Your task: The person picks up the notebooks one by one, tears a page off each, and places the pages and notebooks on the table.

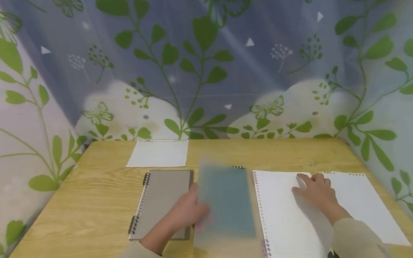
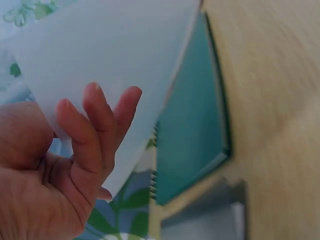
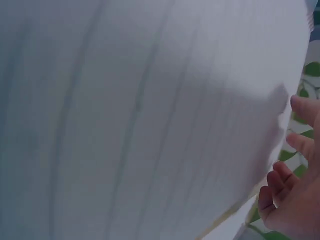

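Note:
My left hand (image 1: 189, 208) pinches a thin white sheet of paper (image 2: 115, 55), which is raised and motion-blurred in the head view. Behind it lies a teal spiral notebook (image 1: 232, 208), showing through the blur. In the left wrist view the three outer fingers (image 2: 97, 120) spread in front of the sheet. My right hand (image 1: 317, 193) is at the top right corner of a white ruled sheet (image 1: 281, 221) with punched holes down its left edge. Its fingertips touch that sheet's edge in the right wrist view, the other fingers loosely bent.
A grey-brown spiral notebook (image 1: 164, 198) lies left of the teal one. Another white sheet (image 1: 158, 153) lies at the back left of the wooden table (image 1: 70, 214). At the right is one more white sheet (image 1: 364, 209), partly under the right hand. A leaf-patterned curtain (image 1: 201, 64) surrounds the table.

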A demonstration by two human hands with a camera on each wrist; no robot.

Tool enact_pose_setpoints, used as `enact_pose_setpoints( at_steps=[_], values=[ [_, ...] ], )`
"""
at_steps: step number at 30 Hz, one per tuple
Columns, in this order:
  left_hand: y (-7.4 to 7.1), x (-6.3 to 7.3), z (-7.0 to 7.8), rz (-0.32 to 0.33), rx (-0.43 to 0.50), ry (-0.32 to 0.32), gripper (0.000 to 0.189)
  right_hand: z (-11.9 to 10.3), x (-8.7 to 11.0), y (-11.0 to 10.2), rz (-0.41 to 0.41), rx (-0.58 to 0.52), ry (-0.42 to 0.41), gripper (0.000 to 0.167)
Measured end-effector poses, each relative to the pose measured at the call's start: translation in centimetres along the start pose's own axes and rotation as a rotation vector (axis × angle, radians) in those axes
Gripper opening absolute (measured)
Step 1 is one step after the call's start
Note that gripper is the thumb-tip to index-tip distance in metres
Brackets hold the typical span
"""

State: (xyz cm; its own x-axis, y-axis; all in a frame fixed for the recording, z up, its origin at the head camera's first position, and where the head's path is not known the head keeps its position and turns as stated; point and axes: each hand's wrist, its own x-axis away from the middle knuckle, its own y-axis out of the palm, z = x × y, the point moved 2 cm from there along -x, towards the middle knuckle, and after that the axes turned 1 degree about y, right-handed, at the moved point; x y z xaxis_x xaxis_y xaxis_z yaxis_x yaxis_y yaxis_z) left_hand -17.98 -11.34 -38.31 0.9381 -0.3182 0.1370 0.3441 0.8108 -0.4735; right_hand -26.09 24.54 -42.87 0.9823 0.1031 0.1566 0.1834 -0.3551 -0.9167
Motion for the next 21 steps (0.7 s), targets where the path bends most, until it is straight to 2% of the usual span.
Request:
enact_pose_setpoints(
  at_steps=[3,5,7,11,15,21],
  values=[
    [0.3,0.1,-1.4,0.012,-0.035,-0.016,0.065,1.0,-0.5,0.1,-0.032,-0.016,0.039,0.076],
    [0.6,0.2,-2.3,0.025,-0.08,-0.037,0.073,1.2,-0.8,0.0,-0.039,-0.009,0.036,0.081],
    [0.9,0.5,-3.2,0.037,-0.135,-0.08,0.082,1.3,-1.0,-0.1,-0.056,-0.002,0.037,0.085],
    [1.6,0.7,-4.4,0.054,-0.243,-0.163,0.09,1.3,-1.3,0.0,-0.072,0.028,0.044,0.091],
    [1.6,0.5,-4.7,0.05,-0.327,-0.215,0.094,1.3,-1.6,0.3,-0.072,0.053,0.068,0.094],
    [1.6,0.0,-4.6,0.032,-0.456,-0.226,0.088,1.1,-1.7,0.5,-0.068,0.054,0.05,0.091]
  ],
)
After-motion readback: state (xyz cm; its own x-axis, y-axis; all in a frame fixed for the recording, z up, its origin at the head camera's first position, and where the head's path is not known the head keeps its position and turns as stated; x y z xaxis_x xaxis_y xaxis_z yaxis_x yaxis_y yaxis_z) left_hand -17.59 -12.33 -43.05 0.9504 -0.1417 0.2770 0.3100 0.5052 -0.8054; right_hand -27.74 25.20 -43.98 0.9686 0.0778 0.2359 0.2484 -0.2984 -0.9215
